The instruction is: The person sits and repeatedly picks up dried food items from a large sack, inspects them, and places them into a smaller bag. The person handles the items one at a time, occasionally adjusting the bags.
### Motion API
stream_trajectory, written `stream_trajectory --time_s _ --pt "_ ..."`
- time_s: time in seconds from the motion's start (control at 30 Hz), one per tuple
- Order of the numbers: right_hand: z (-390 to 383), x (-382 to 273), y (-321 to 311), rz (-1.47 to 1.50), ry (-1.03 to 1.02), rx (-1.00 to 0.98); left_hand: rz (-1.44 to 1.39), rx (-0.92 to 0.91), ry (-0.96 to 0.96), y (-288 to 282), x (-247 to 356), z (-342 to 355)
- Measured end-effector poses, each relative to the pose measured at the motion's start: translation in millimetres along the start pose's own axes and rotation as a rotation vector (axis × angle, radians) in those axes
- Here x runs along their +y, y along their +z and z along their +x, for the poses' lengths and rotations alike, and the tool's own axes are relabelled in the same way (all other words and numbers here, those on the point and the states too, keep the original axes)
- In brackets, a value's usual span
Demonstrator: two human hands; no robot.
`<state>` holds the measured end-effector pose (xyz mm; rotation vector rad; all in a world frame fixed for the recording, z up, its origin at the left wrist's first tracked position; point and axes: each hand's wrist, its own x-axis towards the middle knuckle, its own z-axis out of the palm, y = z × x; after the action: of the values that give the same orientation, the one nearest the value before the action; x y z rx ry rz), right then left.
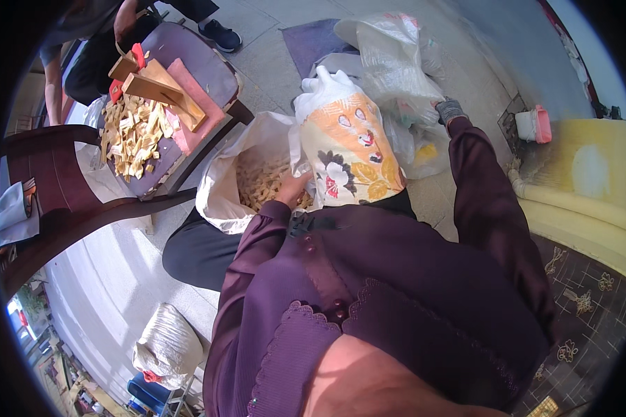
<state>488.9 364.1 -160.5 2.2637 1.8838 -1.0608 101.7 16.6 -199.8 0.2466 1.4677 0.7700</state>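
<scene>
Legible lettering: none. Markings appear on 3 surfaces. Far, the translucent plastic bag (pixel 389 59) carries reddish marks, too blurred to read. Nearer, the floral sack (pixel 351 156) shows blossoms, leaves and small printed figures. At near right, the dark patterned cloth (pixel 584 337) bears pale-gold motifs and thin lines.

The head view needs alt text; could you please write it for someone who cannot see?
A person in a purple top has the left hand at an open white sack of pale pieces, the grey-gloved right hand at a clear plastic bag. Between them is a flower-patterned bundle; upper left, a padded seat holds more pieces and a wooden tool.
</scene>
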Motion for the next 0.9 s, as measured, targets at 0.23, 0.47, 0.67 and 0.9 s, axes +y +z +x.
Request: stream_trajectory --time_s 0.23,0.47,0.67,0.9 --pt "-41 -30 122 -0.381 -0.146 -0.568 0.078 0.277 0.397 12 22 -10" --pt "20 -90 67 -0.402 -0.519 -0.346 0.320 0.292 0.542 24 36 -16" --pt "-44 -221 21 -0.142 -0.876 -0.026 0.074 0.426 0.622 -16 37 -4" --pt "-206 -293 79 -0.261 -1.318 -0.375 0.886 0.195 0.478 -63 89 -124"
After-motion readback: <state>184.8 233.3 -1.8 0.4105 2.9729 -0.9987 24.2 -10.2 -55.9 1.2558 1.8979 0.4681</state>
